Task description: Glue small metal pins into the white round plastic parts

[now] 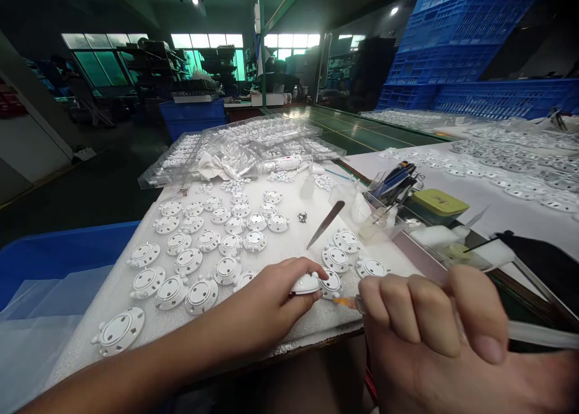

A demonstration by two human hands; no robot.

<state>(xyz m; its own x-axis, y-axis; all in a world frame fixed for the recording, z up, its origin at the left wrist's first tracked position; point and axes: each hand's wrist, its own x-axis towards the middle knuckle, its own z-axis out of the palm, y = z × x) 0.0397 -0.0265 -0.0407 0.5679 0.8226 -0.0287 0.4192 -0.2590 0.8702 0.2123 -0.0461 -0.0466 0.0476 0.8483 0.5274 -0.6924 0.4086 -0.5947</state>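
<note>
My left hand (271, 296) pinches a small white round plastic part (306, 283) between thumb and fingers, just above the white foam pad (289, 242). My right hand (434, 329) is closed in a fist around a clear dispenser tube (540, 334) whose orange tip (344, 302) points at the held part. Several identical white round parts (194, 251) lie in rows on the pad to the left. Three more parts (346, 254) lie just beyond the held one. Metal tweezers (326, 222) lie on the pad behind them.
A blue bin with a clear plastic liner (49, 281) sits at the left. Clear trays of small white pieces (253, 146) stand at the back of the pad. Tools in a clear holder (395, 182) and a yellow-lidded box (438, 203) are to the right. Blue crates (456, 46) are stacked behind.
</note>
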